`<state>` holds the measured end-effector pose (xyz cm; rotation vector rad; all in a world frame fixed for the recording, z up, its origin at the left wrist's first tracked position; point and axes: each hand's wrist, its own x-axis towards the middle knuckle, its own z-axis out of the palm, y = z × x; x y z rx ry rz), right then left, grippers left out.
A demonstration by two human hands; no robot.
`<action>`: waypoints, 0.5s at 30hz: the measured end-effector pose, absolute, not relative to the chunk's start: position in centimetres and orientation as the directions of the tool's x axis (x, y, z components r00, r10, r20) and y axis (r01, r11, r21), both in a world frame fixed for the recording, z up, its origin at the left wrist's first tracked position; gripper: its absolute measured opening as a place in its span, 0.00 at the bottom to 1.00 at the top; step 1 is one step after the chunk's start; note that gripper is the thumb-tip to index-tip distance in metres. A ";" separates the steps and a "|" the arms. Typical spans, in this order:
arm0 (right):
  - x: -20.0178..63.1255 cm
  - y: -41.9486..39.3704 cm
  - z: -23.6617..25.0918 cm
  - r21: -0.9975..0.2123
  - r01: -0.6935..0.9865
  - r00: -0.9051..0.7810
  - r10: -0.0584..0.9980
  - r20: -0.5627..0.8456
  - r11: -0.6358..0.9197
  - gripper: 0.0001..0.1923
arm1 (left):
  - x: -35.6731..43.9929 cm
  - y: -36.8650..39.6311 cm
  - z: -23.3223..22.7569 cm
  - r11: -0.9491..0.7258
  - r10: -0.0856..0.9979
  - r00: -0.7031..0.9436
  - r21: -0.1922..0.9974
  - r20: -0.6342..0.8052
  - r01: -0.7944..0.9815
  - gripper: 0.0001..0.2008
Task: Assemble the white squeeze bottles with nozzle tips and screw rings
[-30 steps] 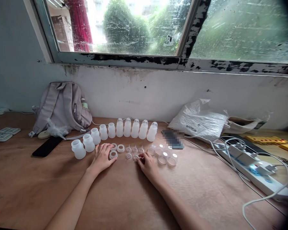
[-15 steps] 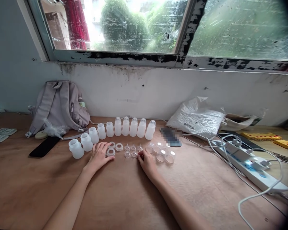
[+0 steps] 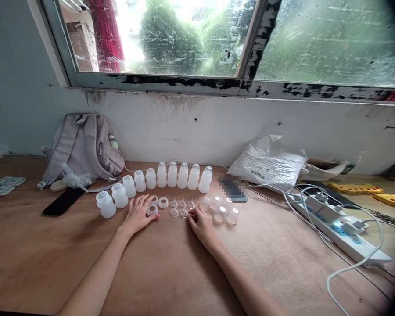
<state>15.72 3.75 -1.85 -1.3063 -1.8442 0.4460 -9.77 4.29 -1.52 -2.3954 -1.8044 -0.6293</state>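
My left hand lies with fingers spread around a few clear collar rings, its thumb touching the nearest one and its palm hiding part of the group. Another collar ring sits just to the right. My right hand rests with fingers curled together beside several clear bottle nipples; whatever is at its fingertips is hidden. Clear round caps lie right of that hand. Behind, an arc of frosted baby bottles holds open-necked ones at left and capped ones at right.
A grey backpack and a black phone-like slab are at the left. A partly blurred phone lies behind the caps. Farther right are a silvery-white bag, a power strip with looping white cables, and yellow blocks.
The view has shifted slightly. Both hands keep nearly the same places, and the bottles and small parts have not visibly moved on the table.
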 end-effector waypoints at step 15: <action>15.7 3.4 -1.3 -0.683 0.587 -0.142 0.886 0.442 0.434 0.04 | -7.7 8.8 3.3 -0.358 0.710 0.138 0.185 0.691 0.915 0.19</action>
